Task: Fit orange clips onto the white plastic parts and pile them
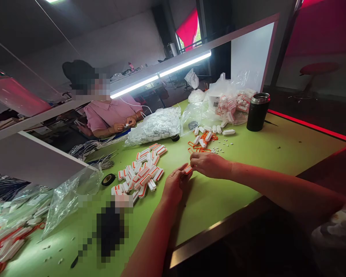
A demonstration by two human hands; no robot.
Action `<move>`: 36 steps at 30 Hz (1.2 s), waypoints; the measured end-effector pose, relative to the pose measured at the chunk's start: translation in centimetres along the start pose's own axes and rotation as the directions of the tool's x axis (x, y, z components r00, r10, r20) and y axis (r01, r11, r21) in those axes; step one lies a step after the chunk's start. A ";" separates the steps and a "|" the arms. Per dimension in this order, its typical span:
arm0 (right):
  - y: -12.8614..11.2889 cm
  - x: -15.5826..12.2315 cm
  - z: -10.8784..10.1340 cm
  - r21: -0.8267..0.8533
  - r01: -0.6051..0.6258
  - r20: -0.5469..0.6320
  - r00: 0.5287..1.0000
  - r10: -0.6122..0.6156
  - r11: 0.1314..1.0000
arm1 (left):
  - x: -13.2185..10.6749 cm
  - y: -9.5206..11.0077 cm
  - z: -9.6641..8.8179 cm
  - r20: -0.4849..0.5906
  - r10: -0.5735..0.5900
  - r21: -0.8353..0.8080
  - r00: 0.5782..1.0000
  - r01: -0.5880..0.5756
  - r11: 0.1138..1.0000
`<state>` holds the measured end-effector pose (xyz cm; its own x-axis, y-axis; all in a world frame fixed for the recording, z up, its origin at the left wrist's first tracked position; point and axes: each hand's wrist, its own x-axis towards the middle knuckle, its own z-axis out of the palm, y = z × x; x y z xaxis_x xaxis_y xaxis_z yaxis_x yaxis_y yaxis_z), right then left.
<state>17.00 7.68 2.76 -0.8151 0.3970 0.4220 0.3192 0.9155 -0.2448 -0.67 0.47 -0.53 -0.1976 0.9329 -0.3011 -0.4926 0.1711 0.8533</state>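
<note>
Near the table's front edge, my left hand [174, 184] grips a small white connector block with an orange rim [187, 169], its face dotted with rows of holes. My right hand [209, 163] is closed at the block's far end, fingertips pressed together; whether a tiny part is between them is hidden. Just beyond my right hand lie orange ring-shaped seals [200, 150], several plain white blocks [208, 136] and scattered tiny white pieces [219, 148]. Left of my hands is a heap of white blocks with orange rims [144, 173].
A black tumbler [258, 112] stands at the right. Clear bags of white parts [155, 125] and orange-white parts [227, 102] lie at the back. Black tape [108, 179] and an empty clear bag [75, 196] are at left. Across the table a person in pink [112, 115] handles a small white part.
</note>
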 end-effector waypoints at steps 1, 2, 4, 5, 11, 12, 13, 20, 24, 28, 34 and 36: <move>0.0 0.0 0.0 0.041 -0.031 -0.031 0.999 0.033 0.999 | 0.0 0.1 0.0 -0.012 0.007 0.001 1.000 -0.007 1.000; 0.0 0.0 0.0 0.081 -0.070 -0.065 0.995 0.075 0.994 | -0.1 0.1 -0.1 -0.019 0.017 0.001 1.000 -0.017 1.000; 0.1 0.0 0.1 0.147 -0.149 -0.122 0.978 0.167 0.978 | -0.1 0.2 -0.2 -0.010 0.046 0.005 0.999 -0.046 0.999; 0.2 0.0 0.1 0.171 -0.180 -0.134 0.970 0.204 0.969 | -0.2 0.2 -0.2 0.005 0.061 0.008 0.998 -0.061 0.998; 0.5 0.0 0.8 0.150 -0.255 -0.112 0.956 0.273 0.955 | -0.3 0.2 -0.2 0.049 0.126 0.005 0.991 -0.126 0.992; 0.4 0.0 0.9 0.125 -0.255 -0.113 0.956 0.269 0.959 | -0.3 0.2 -0.1 0.046 0.127 0.004 0.991 -0.128 0.992; 0.4 0.0 0.9 0.102 -0.255 -0.113 0.958 0.265 0.962 | -0.3 0.2 -0.1 0.044 0.128 0.002 0.991 -0.128 0.992; 0.5 0.0 1.1 0.079 -0.238 -0.132 0.960 0.247 0.968 | -0.3 0.2 -0.1 0.026 0.142 -0.021 0.990 -0.141 0.990; 0.9 0.0 1.1 0.164 -0.210 -0.158 0.959 0.236 0.964 | -0.5 0.6 -0.2 0.047 0.138 0.024 0.989 -0.140 0.990; 0.9 0.0 1.0 0.240 -0.193 -0.158 0.959 0.234 0.951 | -0.7 0.9 0.0 0.029 0.128 0.063 0.991 -0.130 0.990; 0.9 -0.1 0.7 0.253 -0.214 -0.145 0.956 0.256 0.943 | -1.0 0.9 0.2 0.006 0.133 0.160 0.991 -0.132 0.978; 0.9 -0.1 0.6 0.263 -0.213 -0.131 0.959 0.253 0.941 | -1.0 0.9 0.2 0.008 0.153 0.193 0.988 -0.152 0.969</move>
<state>17.08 8.43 2.02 -0.6374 0.6208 0.4565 0.3467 0.7601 -0.5497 -0.75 -0.28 0.57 -0.2640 0.9505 -0.1637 -0.2841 0.0855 0.9550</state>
